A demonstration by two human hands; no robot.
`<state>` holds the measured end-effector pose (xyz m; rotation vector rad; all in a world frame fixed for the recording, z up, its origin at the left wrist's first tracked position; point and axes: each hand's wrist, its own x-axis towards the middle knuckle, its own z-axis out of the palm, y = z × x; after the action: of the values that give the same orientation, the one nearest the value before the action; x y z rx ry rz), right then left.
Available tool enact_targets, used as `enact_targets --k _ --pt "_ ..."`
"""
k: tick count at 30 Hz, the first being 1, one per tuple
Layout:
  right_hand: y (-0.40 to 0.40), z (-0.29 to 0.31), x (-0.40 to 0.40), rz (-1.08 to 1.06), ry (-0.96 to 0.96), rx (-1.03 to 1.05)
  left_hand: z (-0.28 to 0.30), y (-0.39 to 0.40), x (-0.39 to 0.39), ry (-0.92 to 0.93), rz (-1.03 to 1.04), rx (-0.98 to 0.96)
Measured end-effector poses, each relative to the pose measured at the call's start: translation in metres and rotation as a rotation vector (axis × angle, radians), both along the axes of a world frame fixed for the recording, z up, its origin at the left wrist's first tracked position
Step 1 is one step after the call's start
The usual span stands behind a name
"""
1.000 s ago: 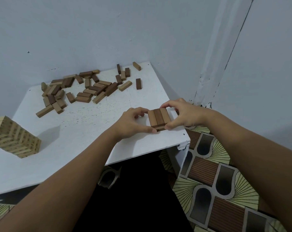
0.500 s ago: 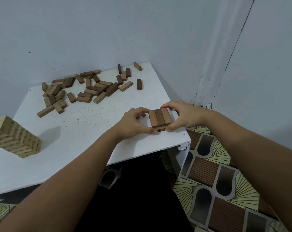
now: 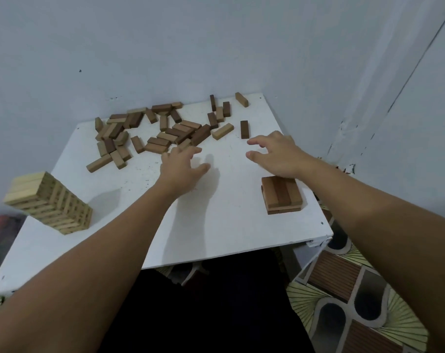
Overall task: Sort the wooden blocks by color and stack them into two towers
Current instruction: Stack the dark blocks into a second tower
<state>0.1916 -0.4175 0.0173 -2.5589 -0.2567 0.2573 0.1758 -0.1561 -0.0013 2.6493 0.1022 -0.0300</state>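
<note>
2 hands (image 3: 183, 165) (image 3: 277, 155) empty above table (image 3: 216, 225); brown stack (image 3: 281, 193) low

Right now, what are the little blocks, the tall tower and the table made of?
The loose blocks look like bare wood in tan and dark brown, with a matte surface. The tall pale tower looks like light, unpainted wood, its block ends showing in layers. The table has a flat white top with dark specks and a chipped corner, probably painted board.

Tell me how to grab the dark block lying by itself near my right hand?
Pinch the lone dark block across its two long sides, coming down from above with your right hand. It lies flat on the white table, long and narrow, with bare table on both sides, so fingers should fit there.
</note>
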Motion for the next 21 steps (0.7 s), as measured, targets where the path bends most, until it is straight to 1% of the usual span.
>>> enact_targets --k 2,4,9,13,16,19,21 --pt "0.013 0.0 0.015 0.01 0.001 -0.061 -0.003 0.002 0.012 -0.004 0.066 0.126" --pt "0.023 -0.002 0.03 0.012 0.008 -0.114 -0.005 0.001 0.023 -0.02 0.092 0.205" --pt "0.043 -0.01 0.066 0.022 0.042 -0.256 -0.015 -0.005 0.051 -0.096 0.071 0.341" --pt "0.055 -0.017 0.081 0.029 0.016 -0.359 -0.018 -0.002 0.064 -0.193 0.051 0.349" --pt "0.064 -0.021 0.085 0.035 -0.002 -0.389 -0.017 0.003 0.069 -0.27 0.106 0.289" --pt "0.071 -0.022 0.081 0.061 -0.05 -0.353 -0.012 0.007 0.068 -0.233 0.155 0.243" --pt "0.076 -0.021 0.073 0.084 -0.076 -0.304 -0.011 0.009 0.063 -0.228 0.14 0.217"
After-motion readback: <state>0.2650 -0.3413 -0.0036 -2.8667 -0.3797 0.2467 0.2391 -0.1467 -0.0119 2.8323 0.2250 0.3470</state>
